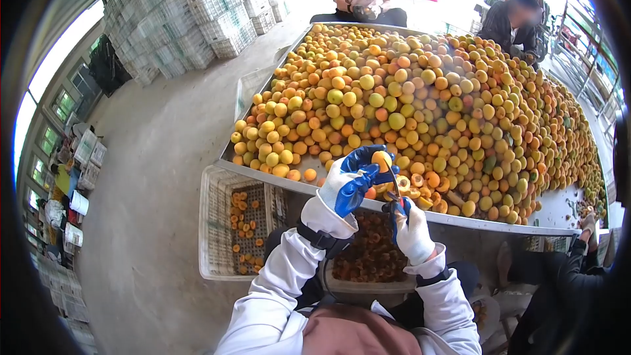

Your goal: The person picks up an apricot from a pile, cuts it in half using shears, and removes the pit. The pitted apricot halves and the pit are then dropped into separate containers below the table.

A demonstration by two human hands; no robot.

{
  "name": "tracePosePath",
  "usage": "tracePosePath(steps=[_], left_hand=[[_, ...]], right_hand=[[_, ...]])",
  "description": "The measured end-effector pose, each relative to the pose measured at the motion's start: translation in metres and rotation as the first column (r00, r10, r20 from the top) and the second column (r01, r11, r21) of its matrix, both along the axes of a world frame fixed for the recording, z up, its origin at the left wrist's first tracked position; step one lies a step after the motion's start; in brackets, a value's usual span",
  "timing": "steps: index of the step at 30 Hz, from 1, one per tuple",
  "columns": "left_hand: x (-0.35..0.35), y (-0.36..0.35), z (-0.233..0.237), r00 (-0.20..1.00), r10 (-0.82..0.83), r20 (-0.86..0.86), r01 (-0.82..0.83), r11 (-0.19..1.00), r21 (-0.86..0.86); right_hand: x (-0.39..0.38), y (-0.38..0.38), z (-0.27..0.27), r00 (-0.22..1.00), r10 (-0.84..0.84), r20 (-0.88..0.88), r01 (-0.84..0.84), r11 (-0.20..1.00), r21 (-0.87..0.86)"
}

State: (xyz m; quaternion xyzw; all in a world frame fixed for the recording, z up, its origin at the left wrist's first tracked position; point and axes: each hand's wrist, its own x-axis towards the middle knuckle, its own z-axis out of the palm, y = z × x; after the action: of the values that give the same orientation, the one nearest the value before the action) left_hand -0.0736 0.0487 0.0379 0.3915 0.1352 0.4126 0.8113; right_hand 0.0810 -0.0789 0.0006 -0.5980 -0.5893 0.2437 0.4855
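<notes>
My left hand [351,181], in a white glove with blue coating, is closed around a yellow-orange apricot [381,158] above the near edge of the table. A thin-bladed knife [395,183] is gripped in my gloved right hand [411,230], its blade pointing up against or right beside the fruit; actual contact is hard to make out. Cut apricot halves [424,192] lie on the table just beyond my right hand. Behind them rises a large heap of whole apricots [394,102].
A pale plastic crate [209,236] with apricot halves stands at left below the metal table's rim [296,186]. Under my hands, another crate holds dark brown pieces [371,250]. Two people sit across the heap; another person's arm [582,240] reaches in at right. Stacked crates [217,0] stand behind.
</notes>
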Motion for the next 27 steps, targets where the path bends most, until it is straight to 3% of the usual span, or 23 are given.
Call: tracePosePath(steps=[2, 5, 7, 8, 11, 16, 18, 19, 22, 23, 26, 27], left_hand=[[0.000, 0.000, -0.002, 1.000, -0.004, 0.001, 0.004, 1.000, 0.012], [0.002, 0.001, -0.011, 0.984, 0.125, -0.125, -0.105, 0.982, 0.155], [0.004, -0.001, -0.014, 0.963, 0.229, -0.140, -0.163, 0.913, 0.373], [0.006, -0.004, -0.016, 0.963, 0.228, -0.140, -0.163, 0.915, 0.369], [0.009, -0.012, -0.013, 0.879, 0.381, -0.285, -0.151, 0.790, 0.594], [0.012, -0.021, -0.010, 0.958, 0.237, -0.159, -0.171, 0.922, 0.347], [0.018, -0.022, -0.020, 0.996, 0.075, 0.057, -0.071, 0.994, -0.079], [0.022, -0.026, -0.016, 0.996, 0.078, 0.052, -0.071, 0.989, -0.126], [0.025, -0.026, -0.016, 0.988, 0.145, -0.059, -0.146, 0.989, -0.017], [0.031, -0.030, -0.016, 0.946, 0.289, -0.149, -0.262, 0.949, 0.177], [0.034, -0.013, -0.044, 0.883, 0.379, -0.276, -0.295, 0.907, 0.301], [0.034, -0.012, -0.049, 0.879, 0.403, -0.256, -0.319, 0.894, 0.315]], right_hand=[[-0.001, 0.000, 0.002, 1.000, -0.003, 0.012, 0.003, 1.000, -0.023], [0.000, 0.000, 0.004, 0.998, -0.007, 0.055, 0.009, 0.999, -0.037], [0.001, 0.001, 0.001, 0.996, -0.010, 0.085, 0.013, 0.999, -0.031], [0.002, 0.004, -0.005, 0.997, -0.006, 0.081, 0.008, 0.999, -0.033], [0.002, 0.005, 0.002, 0.998, 0.003, 0.058, -0.001, 0.999, -0.039], [-0.012, 0.008, -0.005, 0.999, -0.034, -0.004, 0.034, 0.999, 0.026], [-0.017, 0.011, -0.013, 0.996, -0.075, 0.038, 0.072, 0.995, 0.068], [-0.017, 0.011, -0.012, 0.995, -0.086, 0.056, 0.083, 0.995, 0.055], [-0.014, 0.012, -0.015, 0.994, -0.090, 0.055, 0.090, 0.996, 0.017], [-0.014, 0.013, -0.020, 0.994, -0.090, 0.056, 0.089, 0.996, 0.013], [-0.012, 0.015, -0.026, 0.999, -0.047, -0.020, 0.049, 0.992, 0.114], [-0.010, 0.011, -0.016, 0.964, 0.002, -0.267, -0.037, 0.991, -0.128]])
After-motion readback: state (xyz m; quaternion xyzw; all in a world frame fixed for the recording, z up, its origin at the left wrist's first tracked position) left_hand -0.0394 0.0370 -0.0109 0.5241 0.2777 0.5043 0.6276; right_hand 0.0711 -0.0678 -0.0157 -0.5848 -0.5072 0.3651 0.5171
